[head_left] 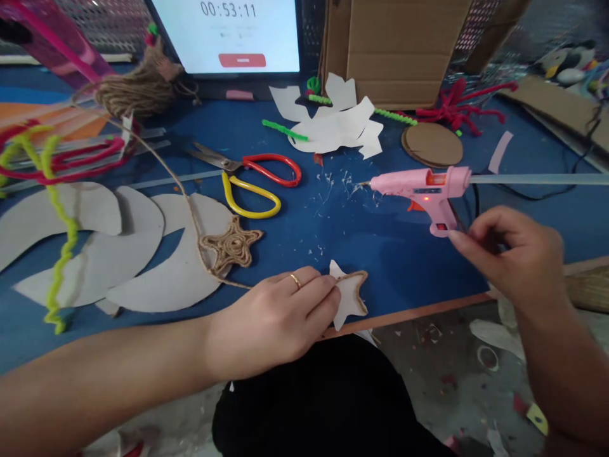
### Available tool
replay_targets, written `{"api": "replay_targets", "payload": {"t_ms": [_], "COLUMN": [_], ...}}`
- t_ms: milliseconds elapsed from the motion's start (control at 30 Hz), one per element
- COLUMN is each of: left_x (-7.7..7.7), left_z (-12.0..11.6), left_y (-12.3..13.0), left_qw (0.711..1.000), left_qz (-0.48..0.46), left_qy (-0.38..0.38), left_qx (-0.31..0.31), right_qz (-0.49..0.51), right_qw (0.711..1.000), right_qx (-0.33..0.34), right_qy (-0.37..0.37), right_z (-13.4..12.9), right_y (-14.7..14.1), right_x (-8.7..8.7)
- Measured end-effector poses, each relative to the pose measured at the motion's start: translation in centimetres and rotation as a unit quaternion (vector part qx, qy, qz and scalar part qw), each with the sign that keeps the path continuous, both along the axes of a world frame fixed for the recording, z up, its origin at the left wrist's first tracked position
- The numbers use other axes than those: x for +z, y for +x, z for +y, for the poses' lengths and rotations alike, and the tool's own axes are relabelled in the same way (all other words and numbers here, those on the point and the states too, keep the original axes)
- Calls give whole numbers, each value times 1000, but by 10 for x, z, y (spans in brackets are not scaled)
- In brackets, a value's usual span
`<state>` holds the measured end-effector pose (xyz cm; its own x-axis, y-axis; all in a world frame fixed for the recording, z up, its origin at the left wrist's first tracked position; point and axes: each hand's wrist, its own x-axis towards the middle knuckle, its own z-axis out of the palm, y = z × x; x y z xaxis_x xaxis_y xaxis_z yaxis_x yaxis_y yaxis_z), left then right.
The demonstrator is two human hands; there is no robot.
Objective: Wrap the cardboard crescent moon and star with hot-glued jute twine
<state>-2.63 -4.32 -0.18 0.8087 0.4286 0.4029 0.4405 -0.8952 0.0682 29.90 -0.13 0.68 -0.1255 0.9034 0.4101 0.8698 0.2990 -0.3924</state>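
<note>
**Light, stiff star pinched at the worktop edge**

The thin white cardboard star (349, 298), jute-edged, sits in the left hand's (271, 314) closed fingers (323, 293), at the blue worktop's (404, 266) edge; hold it by its rim. Just beyond those fingers, the right hand's (509, 254) fingers curl narrowly beside a pink hot glue gun (421, 190); whether they hold anything, I cannot tell.

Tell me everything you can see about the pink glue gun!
The pink hot glue gun looks like shiny plastic. Its small pointed nozzle faces left, with an orange trigger underneath, and a little red light glows on its side. A long, see-through glue stick sticks out the back. The gun points sideways over the blue table, near wispy glue threads. The fingers of the right hand are at its grip, but whether they hold it is hard to tell.
</note>
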Motion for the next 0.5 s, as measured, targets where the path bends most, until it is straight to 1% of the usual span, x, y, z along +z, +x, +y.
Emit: {"api": "replay_targets", "payload": {"t_ms": [33,100,167,267,367,500], "left_x": [-1,-2,0,6,11,10], "left_z": [0,0,1,2,3,3], "left_y": [0,0,0,1,3,3], "left_qw": [1000,1000,1000,999,999,999], "left_qz": [-2,-5,-3,9,11,4], "left_qy": [0,4,7,14,29,23], "left_qx": [3,2,-9,-27,-32,-36], "right_qz": [35,77,48,-41,-62,11], "right_qw": [999,997,999,998,992,983], "right_qx": [-19,-26,-2,51,84,96], "right_qy": [6,5,-1,-15,-72,-159], "right_z": [5,15,26,39,49,58], "right_y": [3,6,5,-4,-15,-26], "right_x": [-2,-6,-7,-3,1,2]}}
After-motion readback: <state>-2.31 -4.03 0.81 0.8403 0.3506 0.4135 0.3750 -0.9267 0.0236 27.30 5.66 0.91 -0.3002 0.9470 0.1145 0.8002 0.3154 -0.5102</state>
